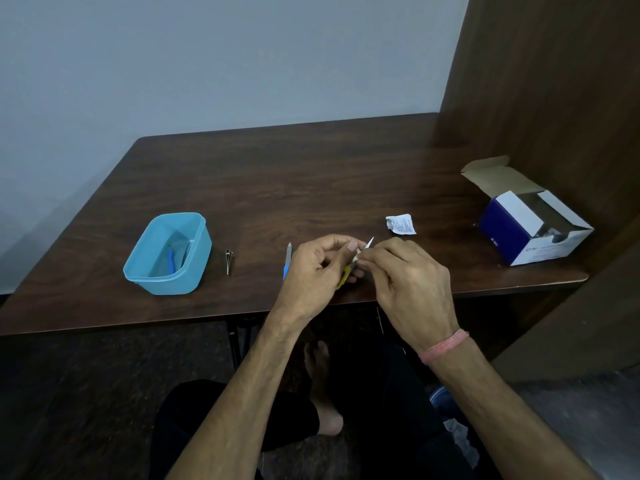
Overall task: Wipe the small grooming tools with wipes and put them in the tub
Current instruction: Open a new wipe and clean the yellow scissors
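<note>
A dark wood-grain desk (311,174) stands against a plain pale grey wall (225,57). A brown wooden panel (554,81) rises at right; the floor (86,393) below is dark.

Over the table's (311,174) near edge, the left hand (313,268) grips a yellow-handled tool (345,277) while the right hand (408,282) pinches a white wipe (367,246) at its tip. At 9 o'clock lie a blue-handled file (287,261), a metal clipper (228,260) and the blue tub (168,252); at 2 o'clock a torn wrapper (401,224) and an open box (530,223)
</note>
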